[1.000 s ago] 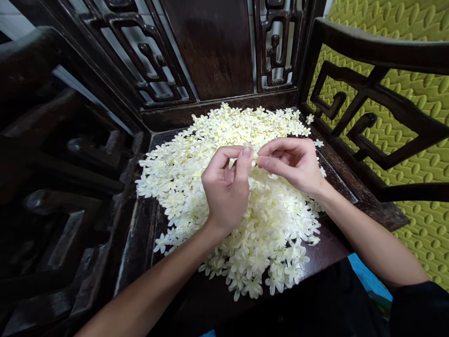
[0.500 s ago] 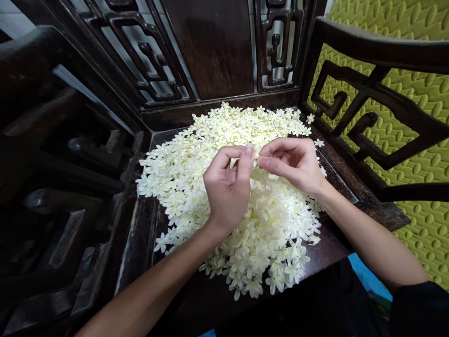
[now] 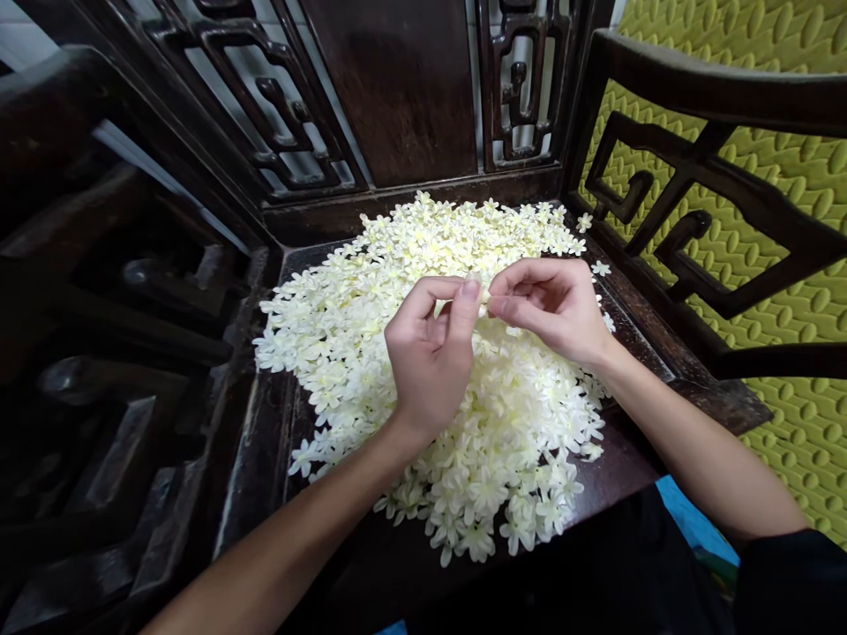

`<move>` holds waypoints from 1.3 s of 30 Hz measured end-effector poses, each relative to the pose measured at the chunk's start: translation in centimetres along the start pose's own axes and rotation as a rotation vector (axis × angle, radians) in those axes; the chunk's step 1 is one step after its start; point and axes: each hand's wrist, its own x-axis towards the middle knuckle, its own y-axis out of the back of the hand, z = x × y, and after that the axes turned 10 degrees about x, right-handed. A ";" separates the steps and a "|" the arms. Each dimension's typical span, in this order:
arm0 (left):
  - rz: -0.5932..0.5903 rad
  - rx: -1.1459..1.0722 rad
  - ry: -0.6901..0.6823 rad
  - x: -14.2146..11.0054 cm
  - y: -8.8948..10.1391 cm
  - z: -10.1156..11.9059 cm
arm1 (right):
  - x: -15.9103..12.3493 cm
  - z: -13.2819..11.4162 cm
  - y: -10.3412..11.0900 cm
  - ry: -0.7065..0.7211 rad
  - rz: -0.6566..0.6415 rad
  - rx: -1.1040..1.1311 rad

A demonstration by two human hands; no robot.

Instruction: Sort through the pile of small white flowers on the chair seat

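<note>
A broad heap of white, yellow-centred flowers point(image 3: 331, 344) with several petals each spreads over the dark wooden seat point(image 3: 622, 463). Above the middle of the heap, my left hand point(image 3: 433, 353) is closed in a pinch, thumb against the bent index finger. Close beside it, my right hand point(image 3: 552, 309) pinches too, its fingertips pointing left. In the narrow gap between the two sets of fingertips shows a small pale bit point(image 3: 485, 298) that looks like part of a white flower. Fingers cover most of it.
Dark carved wood rises behind the seat as a backrest point(image 3: 397, 88), with openwork armrests point(image 3: 721, 198) on the right and left. A few loose flowers point(image 3: 601, 268) lie by the right edge. Beyond it is a yellow-green textured cover point(image 3: 794, 309). Something blue point(image 3: 694, 516) shows low at the right.
Hardly anything differs. Both hands keep their pinch, with fingertips a touch further right, and the whole view has shifted very slightly.
</note>
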 end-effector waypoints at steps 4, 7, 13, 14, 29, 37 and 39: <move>-0.029 -0.034 0.077 -0.1 0.0 0.3 | 0.0 0.1 0.2 0.030 -0.045 -0.034; -0.052 -0.128 0.231 0.1 0.0 0.3 | -0.2 0.1 0.3 0.061 -0.073 -0.101; 0.051 -0.343 0.334 1.1 0.0 -1.0 | -0.6 -0.3 -0.1 0.048 -0.342 -0.218; 0.051 -0.319 0.323 1.2 0.0 -1.2 | -0.6 -0.4 -0.2 0.019 -0.360 -0.254; 0.056 0.039 -0.026 0.4 0.1 -0.3 | -0.2 0.0 -0.3 0.045 -0.023 0.039; 0.044 0.028 -0.039 0.3 0.1 -0.3 | -0.2 0.0 -0.2 0.042 -0.007 0.023; 0.047 0.029 -0.040 0.4 0.1 -0.2 | -0.2 0.0 -0.2 0.046 -0.005 0.019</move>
